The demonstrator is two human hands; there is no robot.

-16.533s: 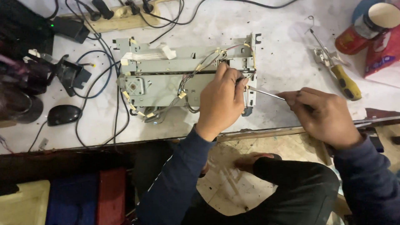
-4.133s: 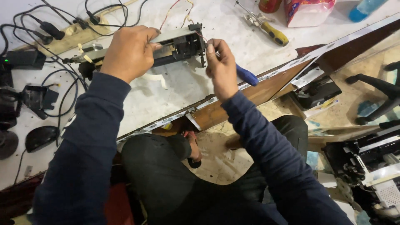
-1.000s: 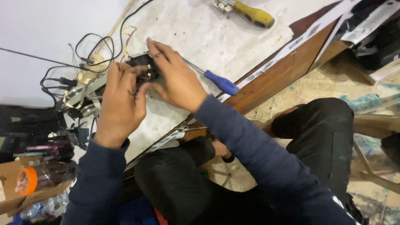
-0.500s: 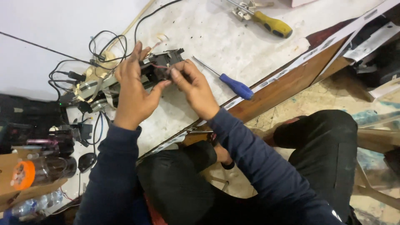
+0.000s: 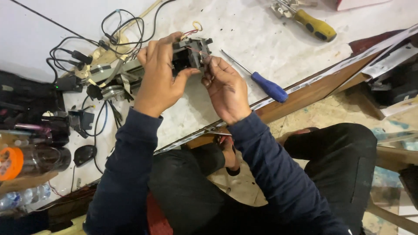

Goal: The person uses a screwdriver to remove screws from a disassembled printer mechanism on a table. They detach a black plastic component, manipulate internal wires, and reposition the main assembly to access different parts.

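Note:
A grey metal chassis with wires lies on the white worktop. My left hand grips its near end, where a dark plastic block sits. My right hand pinches thin red and yellow wires at that same block with its fingertips. Just right of my right hand, a blue-handled screwdriver rests on the worktop, held by neither hand.
A yellow-handled tool lies at the far right of the worktop. Black cables and a power strip crowd the left, with a black mouse and bottles. The wooden table edge runs diagonally above my knees.
The blue screwdriver left my right hand and now lies on the worktop. Both hands have closed in on the end of the chassis, and the view has swung.

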